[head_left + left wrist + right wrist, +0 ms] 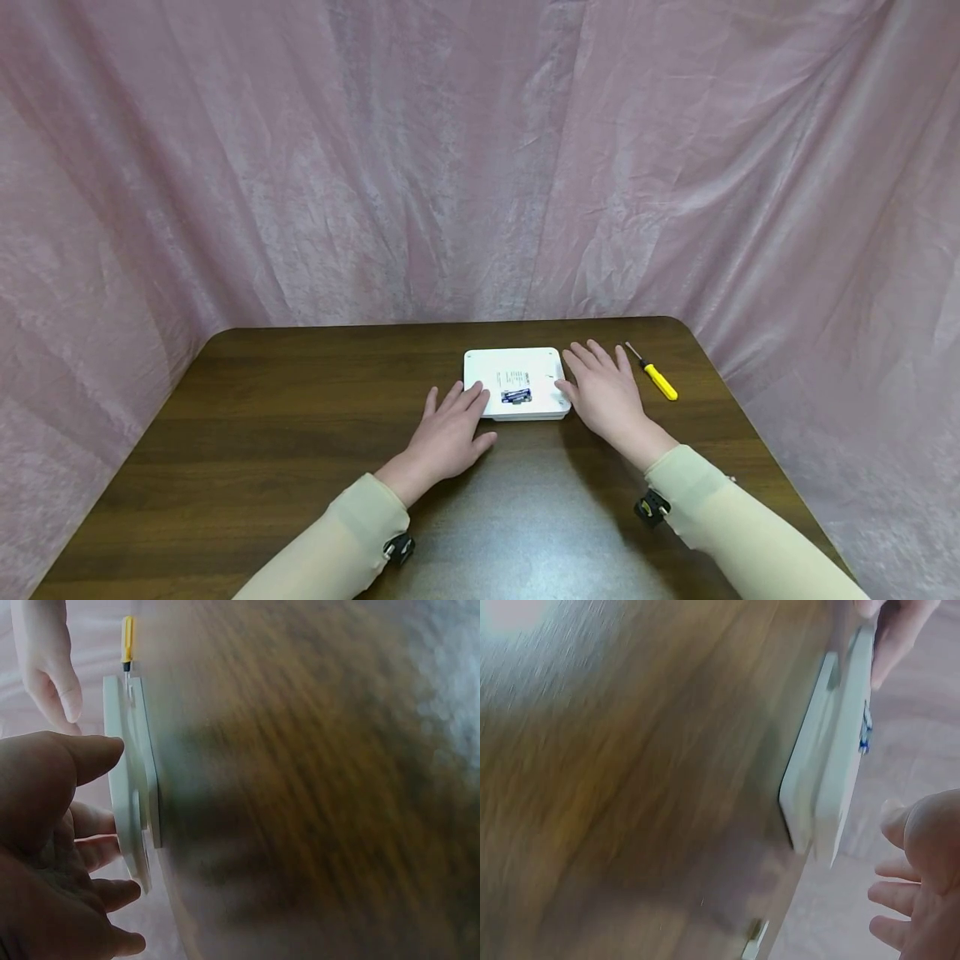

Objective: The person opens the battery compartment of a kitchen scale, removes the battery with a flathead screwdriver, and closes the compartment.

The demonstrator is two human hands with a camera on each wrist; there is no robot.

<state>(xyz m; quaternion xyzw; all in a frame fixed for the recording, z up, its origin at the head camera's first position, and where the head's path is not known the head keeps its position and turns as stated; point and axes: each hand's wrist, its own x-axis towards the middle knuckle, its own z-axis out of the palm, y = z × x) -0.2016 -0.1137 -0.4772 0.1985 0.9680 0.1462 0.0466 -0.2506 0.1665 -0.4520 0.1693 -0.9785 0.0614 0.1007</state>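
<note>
A flat white battery-powered device [486, 365], its exact kind unclear, lies on the table with a printed label and dark blue batteries [516, 396] showing on top. From the side, the left wrist view shows the device [122, 776] as two stacked layers. My left hand [448, 429] has its fingers extended, the tips touching the device's front left corner. At the right edge is my right hand [603, 398], fingers straight and spread. Its thumb overlaps the edge in the head view, but the right wrist view shows that hand [934, 862] holding nothing.
A screwdriver [660, 382] with a yellow handle lies right of my right hand. The brown wooden table [300, 433] has rounded far corners, and a pink curtain [450, 167] hangs behind it. A small pale object [754, 941], blurred, lies low in the right wrist view.
</note>
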